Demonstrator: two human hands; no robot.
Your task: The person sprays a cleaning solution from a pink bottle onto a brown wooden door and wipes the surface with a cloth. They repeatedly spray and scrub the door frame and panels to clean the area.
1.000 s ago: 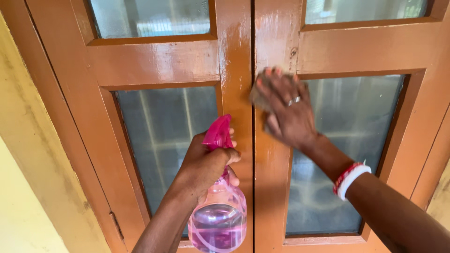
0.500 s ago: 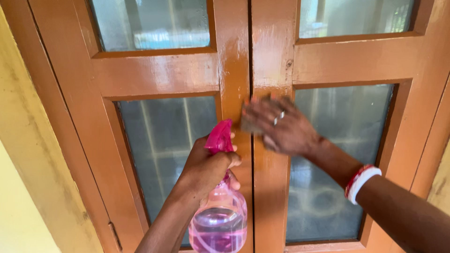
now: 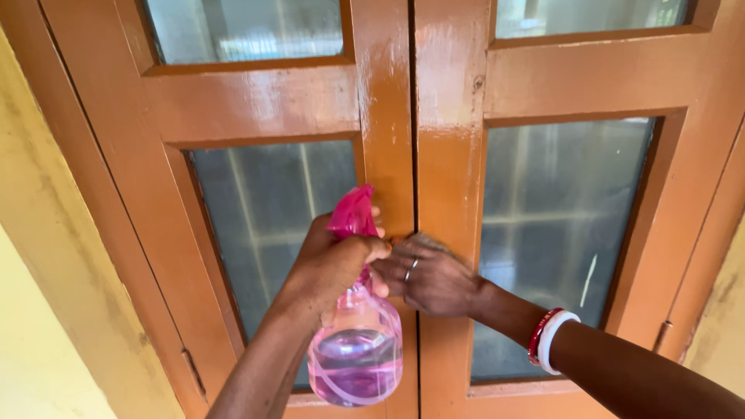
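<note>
The only package is a spray bottle [image 3: 355, 349], low in the frame just left of centre. Its body is clear pink plastic, rounded and widening toward the base, holding pale purple liquid in its lower part. A bright pink trigger head tops it, near mid-frame. No label shows on it. No signs or screens appear.

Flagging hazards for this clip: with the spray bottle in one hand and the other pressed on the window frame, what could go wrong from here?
The left hand grips the pink spray bottle by its neck alone; part-filled, it might slip. The right hand sits close to the nozzle, so a squeeze could wet it. The brown frame looks glossy and possibly wet, so the right hand might slide toward the glass pane.
</note>
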